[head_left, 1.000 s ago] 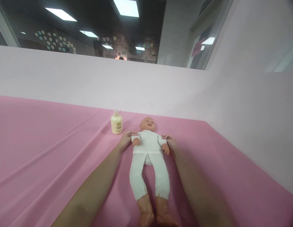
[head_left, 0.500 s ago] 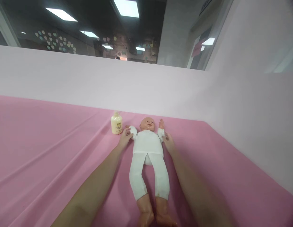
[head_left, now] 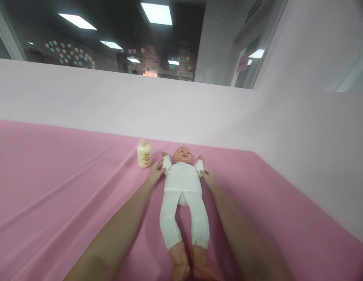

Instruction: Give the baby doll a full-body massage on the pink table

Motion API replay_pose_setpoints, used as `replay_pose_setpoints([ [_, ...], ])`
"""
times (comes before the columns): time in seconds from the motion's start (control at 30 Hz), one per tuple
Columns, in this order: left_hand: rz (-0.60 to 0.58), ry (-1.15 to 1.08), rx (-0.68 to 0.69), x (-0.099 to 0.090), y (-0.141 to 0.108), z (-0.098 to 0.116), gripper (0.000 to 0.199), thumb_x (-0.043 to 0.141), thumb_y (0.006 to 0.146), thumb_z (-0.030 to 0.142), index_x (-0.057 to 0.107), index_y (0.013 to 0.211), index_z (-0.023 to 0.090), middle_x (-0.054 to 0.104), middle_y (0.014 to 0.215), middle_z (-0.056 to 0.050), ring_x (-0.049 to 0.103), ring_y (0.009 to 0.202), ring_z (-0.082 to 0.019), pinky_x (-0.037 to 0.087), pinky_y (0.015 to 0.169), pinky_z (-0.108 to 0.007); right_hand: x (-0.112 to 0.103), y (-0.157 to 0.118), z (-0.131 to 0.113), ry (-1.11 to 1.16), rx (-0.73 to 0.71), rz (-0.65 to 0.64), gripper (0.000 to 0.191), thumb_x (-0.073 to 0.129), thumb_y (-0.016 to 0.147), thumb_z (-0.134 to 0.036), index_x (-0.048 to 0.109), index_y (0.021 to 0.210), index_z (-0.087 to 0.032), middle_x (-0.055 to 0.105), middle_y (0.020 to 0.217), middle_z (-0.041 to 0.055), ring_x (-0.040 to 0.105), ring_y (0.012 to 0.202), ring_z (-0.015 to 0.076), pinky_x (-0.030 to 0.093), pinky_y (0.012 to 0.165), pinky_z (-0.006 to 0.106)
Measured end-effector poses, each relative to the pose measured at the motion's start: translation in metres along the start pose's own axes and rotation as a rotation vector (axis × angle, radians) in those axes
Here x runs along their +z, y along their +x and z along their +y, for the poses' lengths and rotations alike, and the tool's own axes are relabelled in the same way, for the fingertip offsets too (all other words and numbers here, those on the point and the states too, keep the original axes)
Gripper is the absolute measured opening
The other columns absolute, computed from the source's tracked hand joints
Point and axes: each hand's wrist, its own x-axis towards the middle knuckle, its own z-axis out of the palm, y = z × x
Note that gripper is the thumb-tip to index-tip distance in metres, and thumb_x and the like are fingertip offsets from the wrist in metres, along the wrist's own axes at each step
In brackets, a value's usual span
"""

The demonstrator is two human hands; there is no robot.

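On its back in front of me lies a baby doll (head_left: 183, 177) in a white top and white trousers, its head away from me and its bare feet toward me. Both doll arms point up beside the head. My left hand (head_left: 156, 172) has its fingers and thumb around the white sleeve (head_left: 167, 164) of the doll arm on the left. The other sleeve (head_left: 199, 167) is pinched by my right hand (head_left: 209, 179), whose fingers are partly hidden. Just beyond my left hand stands a cream pump bottle (head_left: 144, 154), upright and untouched.
A pink sheet (head_left: 67, 175) with long creases covers the surface under the doll. White walls (head_left: 125, 105) border it at the back and on the right. Above the back wall is a large window (head_left: 169, 43) with reflected ceiling lights.
The doll's arm on the left has swung to a more upright angle beside the head. Its hand on the right now shows lower. My hands stay at the sleeves.
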Motion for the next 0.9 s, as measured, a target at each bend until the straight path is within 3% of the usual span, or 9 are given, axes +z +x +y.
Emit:
replay_pose_setpoints([
  [0.1, -0.018, -0.128, 0.007, 0.003, -0.002, 0.008, 0.081, 0.074, 0.057, 0.012, 0.053, 0.136, 0.019, 0.072, 0.105, -0.009, 0.067, 0.094, -0.026, 0.05, 0.085, -0.04, -0.001, 0.002, 0.003, 0.289, 0.022, -0.054, 0.034, 0.063, 0.066, -0.034, 0.071, 0.096, -0.022, 0.074, 0.102, 0.0027, 0.065, 0.096, 0.0213, 0.048, 0.089, 0.033],
  [0.23, -0.044, -0.11, -0.004, 0.002, -0.003, 0.007, 0.05, 0.069, 0.056, 0.01, 0.069, 0.106, 0.014, 0.072, 0.086, -0.007, 0.067, 0.092, -0.025, 0.05, 0.088, -0.04, 0.001, 0.003, 0.01, 0.488, 0.07, -0.056, 0.015, 0.069, 0.058, -0.029, 0.064, 0.07, -0.021, 0.075, 0.092, 0.0031, 0.067, 0.093, 0.0224, 0.051, 0.088, 0.035],
  [0.33, -0.081, -0.091, -0.015, 0.002, -0.003, 0.004, 0.043, 0.072, 0.06, 0.015, 0.069, 0.103, 0.016, 0.072, 0.095, -0.008, 0.066, 0.097, -0.025, 0.049, 0.09, -0.04, 0.003, 0.003, 0.012, 0.481, 0.067, -0.041, 0.016, 0.069, 0.061, -0.032, 0.064, 0.071, -0.021, 0.075, 0.093, 0.0053, 0.068, 0.092, 0.0235, 0.052, 0.087, 0.037],
  [0.43, -0.117, -0.067, -0.008, 0.004, -0.005, 0.004, 0.056, 0.074, 0.065, 0.022, 0.062, 0.12, 0.018, 0.07, 0.113, -0.01, 0.066, 0.1, -0.025, 0.05, 0.087, -0.039, 0.004, 0.004, 0.008, 0.46, 0.055, -0.003, 0.029, 0.069, 0.065, -0.034, 0.067, 0.091, -0.021, 0.074, 0.1, 0.005, 0.068, 0.095, 0.0233, 0.051, 0.088, 0.037],
  [0.53, -0.075, 0.078, 0.049, 0.005, -0.006, 0.005, 0.061, 0.071, 0.072, 0.029, 0.055, 0.13, 0.02, 0.068, 0.117, -0.011, 0.065, 0.1, -0.024, 0.05, 0.085, -0.037, 0.005, 0.003, 0.003, 0.41, -0.018, 0.025, 0.046, 0.068, 0.069, -0.035, 0.062, 0.113, -0.023, 0.072, 0.113, 0.0042, 0.065, 0.106, 0.0221, 0.05, 0.093, 0.035],
  [0.6, -0.027, 0.229, 0.065, 0.004, -0.006, 0.006, 0.055, 0.069, 0.075, 0.035, 0.058, 0.126, 0.019, 0.068, 0.114, -0.01, 0.065, 0.098, -0.025, 0.05, 0.085, -0.037, 0.004, 0.001, 0.001, 0.321, -0.071, 0.022, 0.045, 0.065, 0.074, -0.04, 0.062, 0.115, -0.023, 0.071, 0.114, 0.0053, 0.065, 0.106, 0.0217, 0.049, 0.093, 0.034],
  [0.77, -0.012, 0.495, 0.028, 0.002, -0.007, 0.01, 0.035, 0.06, 0.08, 0.044, 0.07, 0.099, 0.016, 0.072, 0.098, -0.009, 0.065, 0.091, -0.027, 0.048, 0.083, -0.038, 0.0, -0.003, 0.003, -0.066, -0.058, 0.055, 0.035, 0.05, 0.084, -0.049, 0.069, 0.087, -0.019, 0.072, 0.091, 0.0058, 0.064, 0.087, 0.0221, 0.047, 0.081, 0.032],
  [0.9, 0.023, 0.551, 0.025, 0.003, -0.007, 0.011, 0.026, 0.059, 0.079, 0.04, 0.07, 0.086, 0.018, 0.071, 0.088, -0.006, 0.064, 0.085, -0.026, 0.046, 0.081, -0.037, -0.004, -0.004, 0.005, -0.199, -0.023, 0.095, 0.038, 0.05, 0.082, -0.05, 0.061, 0.062, -0.02, 0.064, 0.069, 0.0028, 0.057, 0.073, 0.0207, 0.042, 0.073, 0.031],
])
